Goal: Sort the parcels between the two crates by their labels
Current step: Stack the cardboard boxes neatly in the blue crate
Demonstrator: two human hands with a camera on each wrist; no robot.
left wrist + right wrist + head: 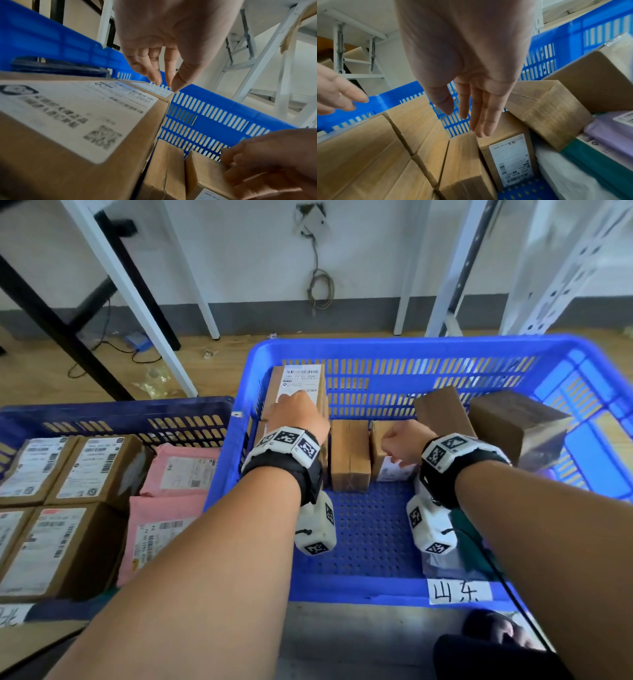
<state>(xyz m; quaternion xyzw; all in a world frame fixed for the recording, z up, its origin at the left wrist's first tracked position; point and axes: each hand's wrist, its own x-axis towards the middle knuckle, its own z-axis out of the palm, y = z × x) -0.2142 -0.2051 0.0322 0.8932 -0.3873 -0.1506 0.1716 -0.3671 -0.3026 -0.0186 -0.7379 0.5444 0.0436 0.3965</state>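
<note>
Two crates stand side by side: a dark blue crate (120, 409) on the left and a bright blue crate (376, 347) tagged with a paper label (459, 592) on the right. Both hands are inside the right crate. My left hand (298, 409) (164, 83) rests, fingers straight, on a labelled brown box (301, 378) at the crate's far left; nothing is gripped. My right hand (399, 440) (467, 121) hovers with straight fingers at the far end of a small labelled box (390, 470) (510, 159). A plain brown box (349, 453) stands between the hands.
Two tilted brown boxes (442, 409) (513, 422) lean at the right crate's back right. A purple mailer (611, 132) and a green one (590, 162) lie beside them. The left crate holds labelled boxes (82, 470) and pink mailers (181, 470). White shelf legs (205, 302) stand behind.
</note>
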